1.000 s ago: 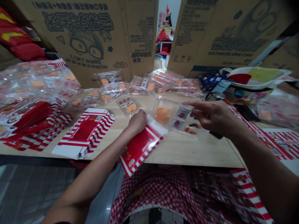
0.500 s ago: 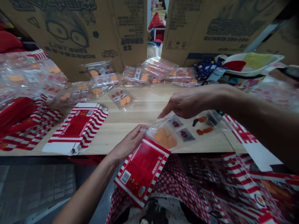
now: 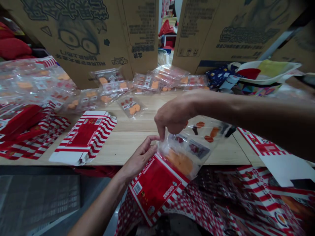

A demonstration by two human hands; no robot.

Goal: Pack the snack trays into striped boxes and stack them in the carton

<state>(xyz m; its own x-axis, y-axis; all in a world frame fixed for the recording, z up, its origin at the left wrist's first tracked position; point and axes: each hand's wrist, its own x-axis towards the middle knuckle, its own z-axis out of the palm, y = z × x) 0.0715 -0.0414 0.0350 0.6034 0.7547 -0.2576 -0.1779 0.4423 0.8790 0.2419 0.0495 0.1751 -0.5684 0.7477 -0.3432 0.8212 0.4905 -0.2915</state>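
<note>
Printed cardboard cartons point(image 3: 81, 36) stood along the far side of the pale wooden desk point(image 3: 125, 127); grey floor point(image 3: 92, 186) showed at near left.

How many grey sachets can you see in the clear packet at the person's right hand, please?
2: the first grey sachet just below the right hand, the second grey sachet to its right and slightly lower; the hand may hide others.

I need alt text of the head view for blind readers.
The left hand holds a striped red carton; the right hand is at a clear packet by the carton's end. More packets lie on a wooden table.
</note>
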